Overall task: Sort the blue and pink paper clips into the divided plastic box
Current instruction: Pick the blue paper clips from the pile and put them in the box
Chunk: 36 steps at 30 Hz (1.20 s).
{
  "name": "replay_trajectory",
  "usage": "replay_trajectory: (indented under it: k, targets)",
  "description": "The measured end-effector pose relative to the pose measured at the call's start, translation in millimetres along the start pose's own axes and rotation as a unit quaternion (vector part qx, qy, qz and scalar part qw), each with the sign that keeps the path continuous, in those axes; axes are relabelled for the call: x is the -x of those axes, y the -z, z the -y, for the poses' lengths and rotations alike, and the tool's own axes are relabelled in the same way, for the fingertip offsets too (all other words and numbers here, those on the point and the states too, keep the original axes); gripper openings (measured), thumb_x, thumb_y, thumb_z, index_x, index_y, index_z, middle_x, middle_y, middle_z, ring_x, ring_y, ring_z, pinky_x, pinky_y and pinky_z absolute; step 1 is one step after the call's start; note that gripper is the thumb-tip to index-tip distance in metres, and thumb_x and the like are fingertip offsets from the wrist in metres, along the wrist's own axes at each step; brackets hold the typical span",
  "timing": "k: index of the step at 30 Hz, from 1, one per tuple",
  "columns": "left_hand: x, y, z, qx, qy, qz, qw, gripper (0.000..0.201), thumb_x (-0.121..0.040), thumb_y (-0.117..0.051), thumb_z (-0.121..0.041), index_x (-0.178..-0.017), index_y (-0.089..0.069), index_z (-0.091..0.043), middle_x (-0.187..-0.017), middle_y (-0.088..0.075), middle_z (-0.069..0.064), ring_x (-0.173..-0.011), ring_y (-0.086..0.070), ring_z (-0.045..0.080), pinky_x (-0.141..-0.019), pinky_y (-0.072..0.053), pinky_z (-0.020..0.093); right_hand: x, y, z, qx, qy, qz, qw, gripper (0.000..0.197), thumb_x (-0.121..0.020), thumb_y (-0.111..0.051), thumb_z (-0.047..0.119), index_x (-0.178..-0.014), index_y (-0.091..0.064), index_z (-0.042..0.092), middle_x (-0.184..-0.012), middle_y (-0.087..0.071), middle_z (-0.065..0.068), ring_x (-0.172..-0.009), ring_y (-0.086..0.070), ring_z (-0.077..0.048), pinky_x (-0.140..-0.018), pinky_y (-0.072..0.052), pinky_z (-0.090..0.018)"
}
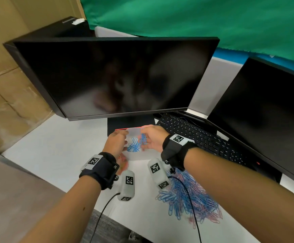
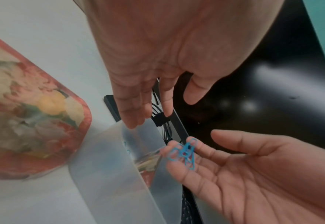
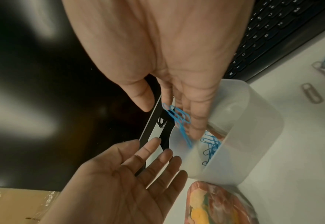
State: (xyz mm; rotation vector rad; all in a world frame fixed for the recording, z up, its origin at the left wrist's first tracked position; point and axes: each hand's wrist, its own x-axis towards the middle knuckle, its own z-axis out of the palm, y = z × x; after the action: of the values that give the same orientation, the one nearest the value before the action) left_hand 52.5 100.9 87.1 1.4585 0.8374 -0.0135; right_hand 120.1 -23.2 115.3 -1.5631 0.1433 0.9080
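Observation:
The translucent plastic box [image 1: 137, 155] stands on the white desk in front of the monitor, with blue clips [image 3: 211, 144] lying in one part of it. Both hands hover over it. My right hand [image 3: 169, 119] has straight fingers and the thumb held apart. A small bunch of blue paper clips [image 2: 185, 151] rests on its fingertips above the box rim [image 3: 263, 121]. My left hand [image 2: 165, 110] is open and empty, its fingertips at the box's near-left rim [image 2: 127, 136]. The mixed pile of blue and pink clips [image 1: 190, 195] lies on the desk under my right forearm.
A red-edged lid with a printed picture [image 2: 33, 121] lies flat beside the box, on its left. A black keyboard [image 1: 200, 135] lies right of the box. Two dark monitors [image 1: 116, 76] stand behind. A loose grey clip [image 3: 312, 93] lies on the desk.

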Motion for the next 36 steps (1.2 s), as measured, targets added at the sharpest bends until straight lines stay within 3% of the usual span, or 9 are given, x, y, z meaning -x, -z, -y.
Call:
replay_trajectory:
  k: [4,9,12,16,19,24,29,32,36]
  targets:
    - [6.4,-2.8,3.1,-0.017,-0.006,0.009,1.000,0.027,-0.095,-0.047,-0.022,-0.115,-0.060,-0.010,-0.098,-0.060,-0.001,-0.091,-0.058,0.017,-0.085,-0.049,0.036,3.7,2.4,2.9,-0.022,-0.001,0.000,1.000,0.015,-0.092,-0.048,0.006,-0.092,-0.052,0.020,-0.076,-0.046,-0.006,-0.067,-0.046,-0.018,-0.064,-0.044,-0.033]
    - [16.1,-17.3,5.4,-0.076,-0.058,0.035,0.995,0.018,-0.093,-0.051,-0.016,-0.102,-0.065,-0.010,-0.094,-0.065,0.003,-0.089,-0.062,0.020,-0.072,-0.050,0.031,19.6,38.9,-12.0,0.025,0.025,-0.021,0.999,0.017,-0.093,-0.046,0.008,-0.095,-0.057,0.020,-0.091,-0.061,-0.011,-0.086,-0.060,-0.025,-0.075,-0.052,-0.036]
    - [24.3,-32.2,18.3,-0.159,-0.118,0.107,0.974,0.019,-0.090,-0.051,-0.003,-0.088,-0.067,-0.013,-0.080,-0.066,0.000,-0.071,-0.060,0.014,-0.058,-0.047,0.018,35.3,70.1,-37.8,0.174,0.047,-0.055,0.982,0.019,-0.094,-0.045,0.007,-0.104,-0.060,0.012,-0.090,-0.064,-0.009,-0.073,-0.062,-0.018,-0.059,-0.050,-0.026]
    - [32.4,-57.0,47.8,-0.328,-0.170,0.216,0.904,0.018,-0.082,-0.063,-0.008,-0.074,-0.066,-0.024,-0.071,-0.064,-0.010,-0.071,-0.060,0.011,-0.070,-0.048,0.017,62.6,106.7,-87.6,0.377,0.070,-0.104,0.918,0.015,-0.090,-0.052,0.013,-0.090,-0.067,0.013,-0.080,-0.066,0.004,-0.069,-0.060,-0.009,-0.056,-0.043,-0.018]
    - [39.7,-73.4,70.0,-0.418,-0.180,0.263,0.851,0.010,-0.079,-0.062,-0.013,-0.082,-0.069,-0.019,-0.080,-0.066,-0.008,-0.077,-0.061,0.011,-0.071,-0.045,0.016,76.7,123.6,-126.5,0.412,0.056,-0.102,0.903,0.016,-0.089,-0.052,0.014,-0.089,-0.068,0.012,-0.088,-0.067,-0.001,-0.079,-0.060,-0.015,-0.067,-0.044,-0.020]
    - [48.2,-93.9,97.5,-0.548,-0.198,0.302,0.754,0.016,-0.080,-0.057,-0.016,-0.091,-0.067,-0.021,-0.103,-0.068,0.001,-0.097,-0.063,0.022,-0.085,-0.051,0.028,96.4,124.9,-168.3,0.455,0.070,-0.059,0.886,0.014,-0.082,-0.053,0.013,-0.080,-0.066,0.019,-0.068,-0.058,0.012,-0.064,-0.055,-0.006,-0.066,-0.048,-0.023]
    - [46.9,-102.7,107.3,-0.630,-0.226,0.291,0.684,0.013,-0.084,-0.055,-0.019,-0.093,-0.063,-0.014,-0.102,-0.064,0.010,-0.095,-0.062,0.032,-0.080,-0.052,0.035,104.4,105.6,-196.0,0.573,0.141,0.004,0.808,0.019,-0.087,-0.051,0.029,-0.100,-0.065,0.025,-0.101,-0.065,0.003,-0.093,-0.061,-0.020,-0.081,-0.047,-0.027]
    - [42.8,-101.5,109.2,-0.640,-0.233,0.277,0.678,0.013,-0.085,-0.053,-0.015,-0.089,-0.064,-0.013,-0.101,-0.064,0.010,-0.094,-0.063,0.032,-0.079,-0.051,0.035,105.0,99.6,-209.9,0.601,0.168,0.031,0.781,0.024,-0.090,-0.048,0.030,-0.109,-0.063,0.028,-0.114,-0.061,0.004,-0.100,-0.060,-0.021,-0.087,-0.045,-0.029]
    - [35.2,-92.6,110.6,-0.613,-0.227,0.266,0.709,0.011,-0.086,-0.054,-0.018,-0.091,-0.063,-0.018,-0.105,-0.062,0.005,-0.099,-0.061,0.027,-0.085,-0.050,0.034,98.3,103.5,-217.2,0.619,0.208,0.024,0.757,0.022,-0.091,-0.043,0.024,-0.094,-0.065,0.021,-0.100,-0.060,-0.002,-0.086,-0.060,-0.026,-0.069,-0.039,-0.027]
